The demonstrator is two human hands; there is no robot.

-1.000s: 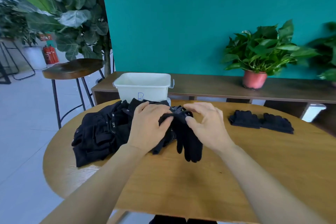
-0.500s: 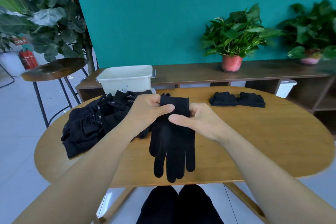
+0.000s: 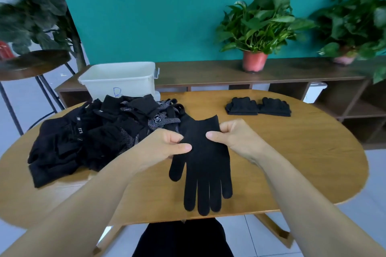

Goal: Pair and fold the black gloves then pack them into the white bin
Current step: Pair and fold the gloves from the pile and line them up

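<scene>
Head view. Oval wooden table (image 3: 292, 152), seen from above.

- A black glove (image 3: 205, 169) lies spread at the middle of the table, cuff away from the person, fingers toward the near edge. One glove or two stacked: cannot tell.
- Left hand (image 3: 165, 146): thumb and fingers pinch the glove's left edge, just above its thumb.
- Right hand (image 3: 234, 137): fingers curled, pinching the glove's right edge near the cuff.
- Heap of black gloves (image 3: 94, 131) on the left of the table, loose and tangled, some with white dotted palms. It lies just beside the held glove.
- Two folded pairs (image 3: 258, 106) sit side by side on the far right of the table, well apart from the hands.
- White bin (image 3: 119, 80) stands behind the heap at the far edge, a blue mark on its front; the inside is not visible.
- Behind it: a low wooden shelf (image 3: 208, 71) with a potted plant (image 3: 254, 27) against a teal wall. A stool (image 3: 33, 63) stands at left.
</scene>
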